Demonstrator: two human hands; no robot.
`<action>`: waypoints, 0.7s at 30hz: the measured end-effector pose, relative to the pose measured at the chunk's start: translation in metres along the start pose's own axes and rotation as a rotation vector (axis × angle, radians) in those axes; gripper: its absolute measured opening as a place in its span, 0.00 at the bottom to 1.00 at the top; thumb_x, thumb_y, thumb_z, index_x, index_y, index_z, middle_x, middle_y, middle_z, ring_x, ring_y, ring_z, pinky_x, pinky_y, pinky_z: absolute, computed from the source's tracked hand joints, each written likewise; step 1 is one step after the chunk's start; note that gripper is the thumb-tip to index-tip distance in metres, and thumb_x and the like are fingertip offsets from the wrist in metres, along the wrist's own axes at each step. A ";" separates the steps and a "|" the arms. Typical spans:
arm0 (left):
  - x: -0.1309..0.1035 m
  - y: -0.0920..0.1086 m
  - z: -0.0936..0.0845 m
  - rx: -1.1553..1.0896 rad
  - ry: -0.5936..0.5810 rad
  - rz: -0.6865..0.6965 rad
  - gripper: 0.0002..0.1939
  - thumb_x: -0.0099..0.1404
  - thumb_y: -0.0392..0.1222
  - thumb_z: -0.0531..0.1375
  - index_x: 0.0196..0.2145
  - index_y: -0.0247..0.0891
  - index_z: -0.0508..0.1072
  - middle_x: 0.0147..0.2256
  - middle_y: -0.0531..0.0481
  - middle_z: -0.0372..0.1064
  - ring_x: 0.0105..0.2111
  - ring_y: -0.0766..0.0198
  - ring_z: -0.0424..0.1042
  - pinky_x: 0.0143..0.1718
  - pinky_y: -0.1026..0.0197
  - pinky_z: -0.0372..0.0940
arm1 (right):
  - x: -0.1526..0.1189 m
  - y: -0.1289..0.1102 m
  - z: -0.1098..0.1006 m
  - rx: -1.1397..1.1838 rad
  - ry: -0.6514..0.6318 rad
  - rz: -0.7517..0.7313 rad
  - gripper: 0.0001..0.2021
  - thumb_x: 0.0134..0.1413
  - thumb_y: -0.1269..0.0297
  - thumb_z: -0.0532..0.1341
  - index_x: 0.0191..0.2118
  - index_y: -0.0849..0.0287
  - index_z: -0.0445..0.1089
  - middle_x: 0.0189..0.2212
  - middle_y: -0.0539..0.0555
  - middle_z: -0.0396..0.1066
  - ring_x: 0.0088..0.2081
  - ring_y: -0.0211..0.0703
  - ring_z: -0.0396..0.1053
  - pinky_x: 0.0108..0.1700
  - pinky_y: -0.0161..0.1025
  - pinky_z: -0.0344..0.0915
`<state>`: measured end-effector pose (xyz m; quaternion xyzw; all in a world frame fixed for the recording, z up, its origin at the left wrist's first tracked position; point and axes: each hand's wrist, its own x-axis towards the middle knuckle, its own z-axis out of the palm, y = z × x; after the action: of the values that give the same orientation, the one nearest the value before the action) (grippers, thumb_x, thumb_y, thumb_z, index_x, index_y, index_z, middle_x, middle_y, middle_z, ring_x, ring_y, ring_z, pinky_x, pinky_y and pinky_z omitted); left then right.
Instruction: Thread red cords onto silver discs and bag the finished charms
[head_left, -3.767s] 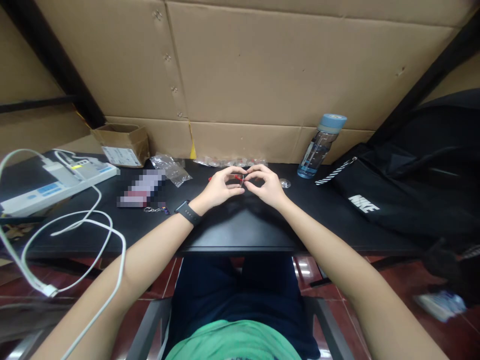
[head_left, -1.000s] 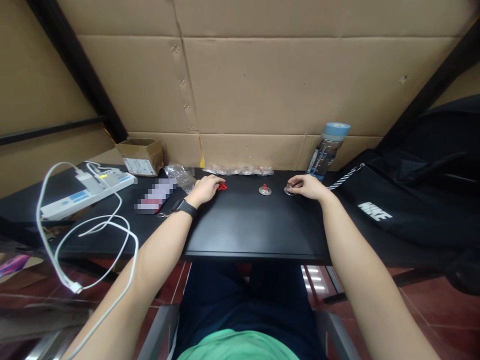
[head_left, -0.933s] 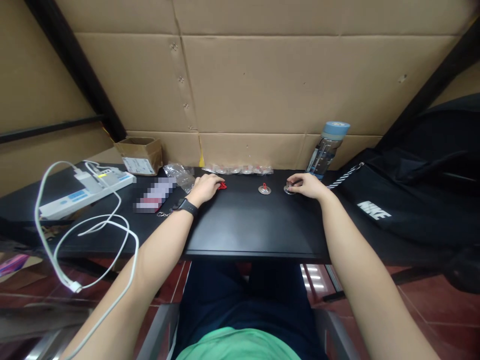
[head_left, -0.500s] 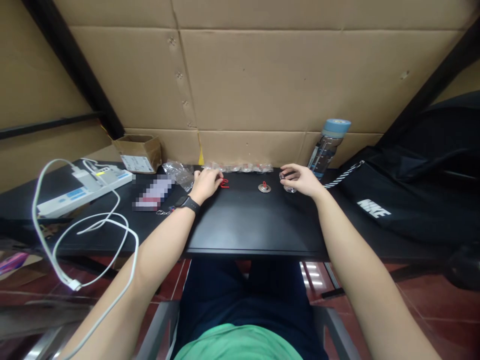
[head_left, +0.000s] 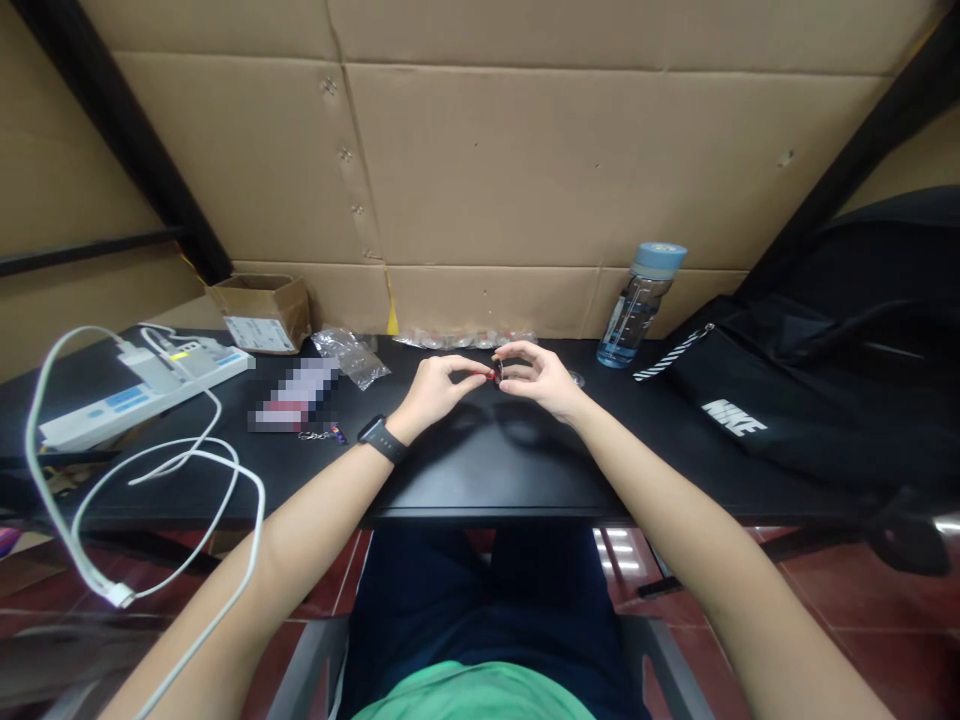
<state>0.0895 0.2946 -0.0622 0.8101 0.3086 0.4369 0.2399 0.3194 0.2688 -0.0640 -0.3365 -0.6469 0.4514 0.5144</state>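
Over the middle of the black table (head_left: 480,470), my left hand (head_left: 439,392) pinches a small red piece (head_left: 489,375) between thumb and fingertips. My right hand (head_left: 541,378) is closed on a small metal disc (head_left: 500,371), seen nearly edge-on, right beside the red piece. Whether the two pieces touch is too small to tell. Just right of my right hand, a small clear object (head_left: 577,379) lies on the table, partly hidden by the hand.
A row of clear packets (head_left: 465,339) lies along the cardboard wall. Leftward are a crumpled plastic bag (head_left: 352,357), a cardboard box (head_left: 262,314), a blurred-out flat object (head_left: 296,395) and a power strip (head_left: 142,398) with cables. Rightward stand a bottle (head_left: 636,305) and black bag (head_left: 780,400).
Both hands have moved inward and now meet at the middle. The metal disc has been lifted off the table by my right hand, and the red piece raised in my left. The view has shifted slightly.
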 end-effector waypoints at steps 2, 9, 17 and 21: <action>-0.001 -0.001 0.002 0.013 0.016 -0.023 0.09 0.65 0.47 0.68 0.41 0.44 0.85 0.43 0.49 0.84 0.45 0.52 0.81 0.50 0.54 0.72 | -0.001 -0.001 0.003 0.021 0.004 0.002 0.29 0.40 0.60 0.79 0.50 0.52 0.74 0.54 0.55 0.75 0.47 0.47 0.78 0.57 0.52 0.75; -0.001 0.002 0.006 0.050 0.060 0.014 0.06 0.66 0.45 0.68 0.39 0.44 0.84 0.41 0.50 0.83 0.44 0.55 0.81 0.49 0.55 0.71 | -0.001 -0.004 0.009 0.042 -0.022 -0.009 0.28 0.40 0.63 0.79 0.50 0.51 0.74 0.52 0.53 0.74 0.48 0.47 0.77 0.57 0.51 0.75; -0.001 0.005 0.007 0.150 0.025 -0.008 0.04 0.68 0.43 0.66 0.38 0.44 0.82 0.44 0.48 0.81 0.50 0.52 0.76 0.49 0.53 0.68 | -0.002 -0.004 0.012 0.012 -0.015 -0.007 0.28 0.39 0.60 0.79 0.49 0.52 0.74 0.53 0.55 0.75 0.48 0.48 0.77 0.56 0.52 0.75; -0.002 0.009 0.006 0.161 0.013 -0.001 0.03 0.68 0.43 0.66 0.38 0.44 0.82 0.43 0.49 0.82 0.48 0.54 0.77 0.48 0.53 0.67 | -0.003 -0.002 0.011 0.013 -0.015 -0.008 0.28 0.39 0.61 0.79 0.49 0.52 0.74 0.53 0.54 0.75 0.49 0.48 0.77 0.56 0.51 0.76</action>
<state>0.0969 0.2858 -0.0603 0.8237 0.3449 0.4158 0.1721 0.3091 0.2631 -0.0639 -0.3271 -0.6492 0.4560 0.5134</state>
